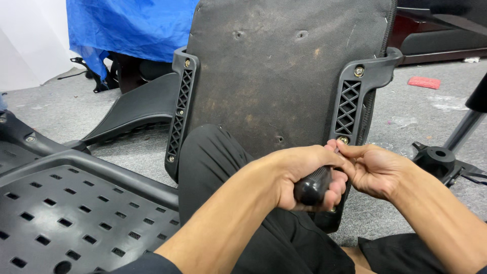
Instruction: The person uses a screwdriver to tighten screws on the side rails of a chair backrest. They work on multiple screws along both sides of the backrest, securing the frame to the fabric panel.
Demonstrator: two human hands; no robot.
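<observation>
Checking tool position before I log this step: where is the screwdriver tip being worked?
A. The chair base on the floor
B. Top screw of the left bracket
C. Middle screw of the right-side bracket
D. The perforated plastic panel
C: the left hand grips the black-handled screwdriver and the right hand pinches by the middle screw of the right-side bracket.

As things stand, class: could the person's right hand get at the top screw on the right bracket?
Probably yes. The right hand is at the lower screw of the same bracket, and the top screw sits uncovered just above, with nothing across the way.
</observation>
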